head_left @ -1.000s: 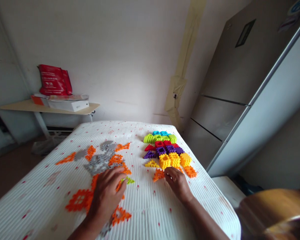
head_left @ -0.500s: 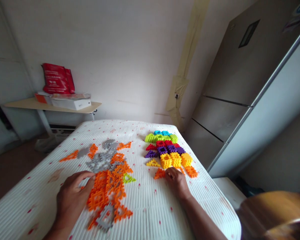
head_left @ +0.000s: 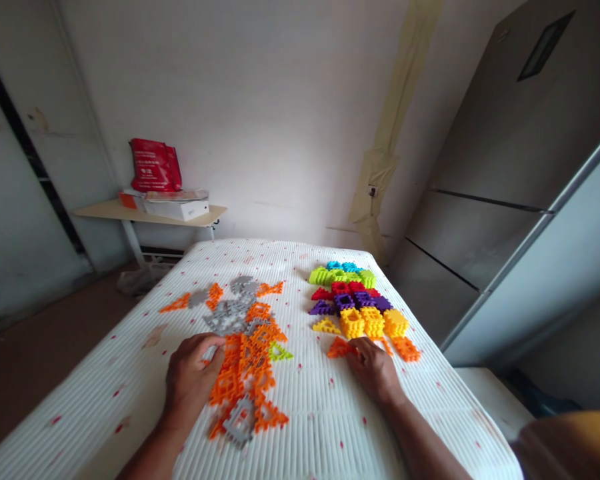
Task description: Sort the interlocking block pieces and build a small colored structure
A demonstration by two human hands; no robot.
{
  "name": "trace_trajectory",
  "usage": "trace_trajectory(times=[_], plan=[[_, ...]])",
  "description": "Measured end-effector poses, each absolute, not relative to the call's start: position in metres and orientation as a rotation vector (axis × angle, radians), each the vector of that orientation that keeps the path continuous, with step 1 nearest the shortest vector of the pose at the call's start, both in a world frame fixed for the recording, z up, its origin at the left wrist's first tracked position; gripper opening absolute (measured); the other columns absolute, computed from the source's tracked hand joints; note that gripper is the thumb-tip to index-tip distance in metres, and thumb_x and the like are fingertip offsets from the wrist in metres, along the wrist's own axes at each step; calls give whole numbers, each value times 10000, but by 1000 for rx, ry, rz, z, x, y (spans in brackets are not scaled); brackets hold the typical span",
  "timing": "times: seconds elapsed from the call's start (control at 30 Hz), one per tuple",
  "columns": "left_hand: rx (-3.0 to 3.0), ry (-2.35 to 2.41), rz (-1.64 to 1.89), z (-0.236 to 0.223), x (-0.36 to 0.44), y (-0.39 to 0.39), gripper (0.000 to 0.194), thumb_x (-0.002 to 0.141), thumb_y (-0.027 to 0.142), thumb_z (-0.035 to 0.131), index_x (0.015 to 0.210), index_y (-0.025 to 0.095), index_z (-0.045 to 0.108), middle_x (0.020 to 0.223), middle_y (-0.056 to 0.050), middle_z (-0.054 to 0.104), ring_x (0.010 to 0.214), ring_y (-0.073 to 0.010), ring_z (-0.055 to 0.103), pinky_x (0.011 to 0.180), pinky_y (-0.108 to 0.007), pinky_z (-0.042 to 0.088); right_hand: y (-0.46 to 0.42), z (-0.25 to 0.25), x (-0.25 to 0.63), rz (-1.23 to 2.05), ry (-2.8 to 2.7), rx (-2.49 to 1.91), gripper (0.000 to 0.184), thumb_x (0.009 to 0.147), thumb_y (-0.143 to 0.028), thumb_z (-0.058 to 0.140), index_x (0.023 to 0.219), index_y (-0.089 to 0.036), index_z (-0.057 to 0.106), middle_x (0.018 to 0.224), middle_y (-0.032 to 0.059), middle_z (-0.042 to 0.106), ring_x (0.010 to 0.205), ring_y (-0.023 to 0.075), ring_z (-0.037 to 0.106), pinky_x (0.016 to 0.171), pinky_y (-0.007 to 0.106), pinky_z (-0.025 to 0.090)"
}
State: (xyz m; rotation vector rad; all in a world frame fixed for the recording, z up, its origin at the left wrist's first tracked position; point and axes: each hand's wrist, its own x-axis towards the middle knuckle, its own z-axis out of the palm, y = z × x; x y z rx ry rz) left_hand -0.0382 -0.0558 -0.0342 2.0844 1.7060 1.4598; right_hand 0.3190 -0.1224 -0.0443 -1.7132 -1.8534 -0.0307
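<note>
My left hand [head_left: 193, 380] is at the left edge of a loose heap of orange interlocking plastic building pieces [head_left: 227, 387]. Its thumb and forefinger close on an orange piece there. Over on the right, the curled fingers of my right hand [head_left: 377, 373] grip an orange piece they mostly hide, beside an orange triangle piece [head_left: 339, 347]. Grey pieces [head_left: 227, 315] lie behind the orange heap, a grey square frame [head_left: 241, 421] lies at its near end, and a green triangle [head_left: 280, 351] sits at its right side.
Beyond my right hand, pieces stand sorted in rows: yellow stacks [head_left: 373, 322], purple [head_left: 344, 303], red [head_left: 340, 287], green [head_left: 367, 278] and blue [head_left: 350, 267]. A ribbed white cover [head_left: 305, 427] spreads beneath. A fridge [head_left: 480, 200] stands right; a side table [head_left: 100, 211] holds a red bag [head_left: 153, 165].
The view has swung left, so everything appears farther right. Both hands keep nearly the same places beside the orange pieces; the fingers of my right hand look slightly more extended.
</note>
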Motion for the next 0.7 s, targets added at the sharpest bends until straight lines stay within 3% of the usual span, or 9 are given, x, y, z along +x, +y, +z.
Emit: trace_trajectory(times=[0.47,0.7], plan=[[2383,1638,1232,-32,-30,-59,153,769,253,513,726,239,659,770,-6,713,769,-179,641,751,-298,452,-124,-44,316,-69,-1900,-1742,162,846,-222,463,821,-196,621,755,26,621,636,138,599,579,227,448],[2566,1676,833,-15,-3,-62,259,744,279,584,989,279,669,1060,-33,698,987,-225,583,843,-377,365,-128,-38,310,-317,-1981,-1496,216,913,-237,400,939,-188,609,957,95,657,760,165,648,644,255,512]])
